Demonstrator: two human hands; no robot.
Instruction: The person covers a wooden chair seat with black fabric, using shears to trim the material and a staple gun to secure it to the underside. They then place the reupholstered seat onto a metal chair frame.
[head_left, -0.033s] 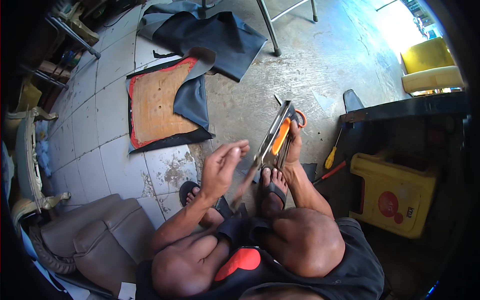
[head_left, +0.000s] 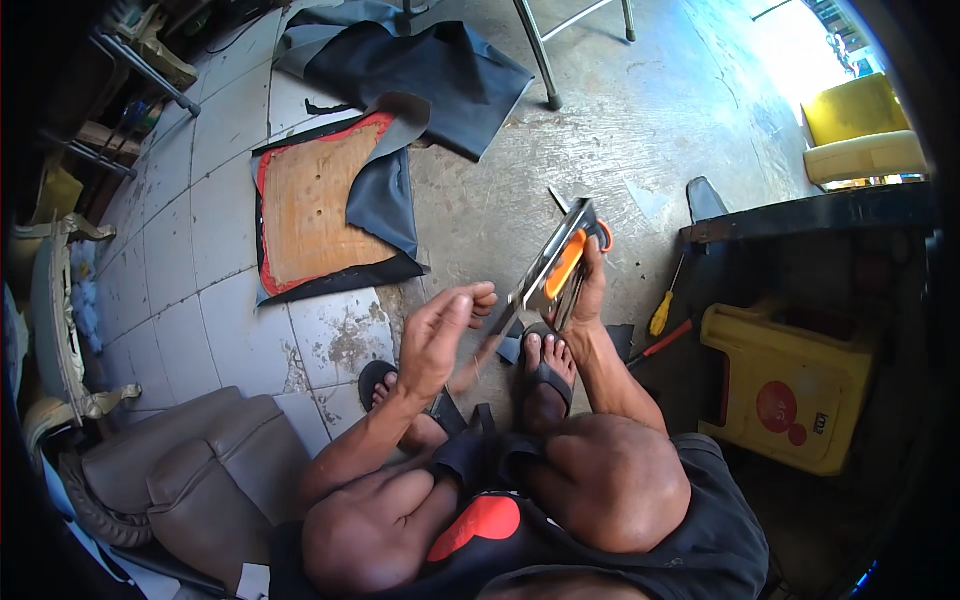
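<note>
My right hand (head_left: 588,295) is closed round a staple gun (head_left: 548,262) with a silver body and an orange handle part, held tilted above my right foot. From its lower end a thin brownish strip (head_left: 490,358), smeared by motion, slants down to the left; I cannot make out what it is. My left hand (head_left: 436,335) hovers just left of the staple gun, apart from it, fingers loosely bent and nothing visible in them. Behind the staple gun, scissors (head_left: 605,236) with an orange and black handle show in part, mostly covered.
A wooden seat panel (head_left: 318,212) edged in red and black lies at front left, dark upholstery fabric (head_left: 430,75) beyond it. At right are a yellow-handled screwdriver (head_left: 660,316), a yellow plastic stool (head_left: 780,390) and a dark bench (head_left: 810,218). Brown cushioned upholstery (head_left: 200,480) sits at lower left.
The staple gun has shifted slightly to the right in my right hand. The blurred strip below it now reaches less far down. My left hand has barely moved.
</note>
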